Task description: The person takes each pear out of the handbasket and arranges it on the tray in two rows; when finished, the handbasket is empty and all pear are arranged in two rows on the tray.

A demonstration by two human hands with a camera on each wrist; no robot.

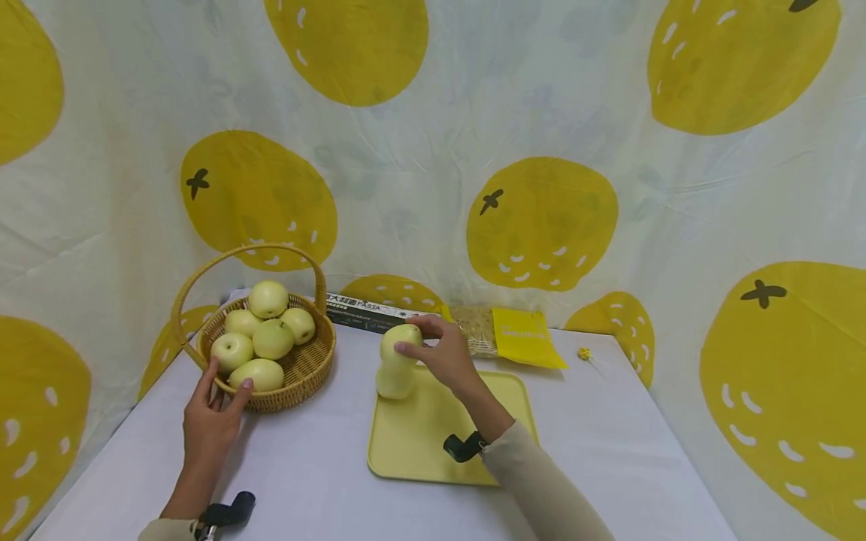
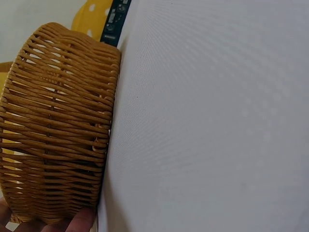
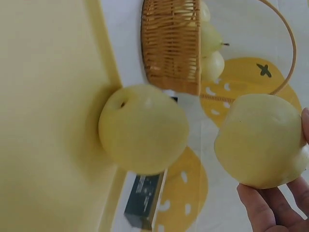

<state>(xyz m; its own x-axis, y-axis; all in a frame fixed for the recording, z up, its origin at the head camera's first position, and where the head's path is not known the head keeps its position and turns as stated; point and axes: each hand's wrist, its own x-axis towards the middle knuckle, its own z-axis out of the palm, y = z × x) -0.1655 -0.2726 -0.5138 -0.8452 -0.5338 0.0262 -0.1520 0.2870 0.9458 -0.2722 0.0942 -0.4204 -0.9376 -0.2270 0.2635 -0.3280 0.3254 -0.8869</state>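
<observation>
A wicker basket (image 1: 298, 394) with a tall handle holds several pale yellow-green pears (image 1: 274, 339) on the left. My left hand (image 1: 211, 427) holds its near side, thumb at the rim; in the left wrist view, fingertips (image 2: 82, 220) lie low against the woven wall. With thumb and fingers, my right hand (image 1: 443, 352) grips a pear (image 3: 260, 140) above the far left corner of a yellow tray (image 1: 433, 443). Another pear (image 3: 142, 129) sits in that corner, overlapping the held one in the head view.
Behind the tray lie a black-and-white pasta box (image 1: 358, 312) and a yellow packet (image 1: 528, 336) with a see-through part. A small yellow trinket (image 1: 585, 353) is at the table's right. A curtain with lemon prints hangs behind the white-covered table (image 1: 298, 473).
</observation>
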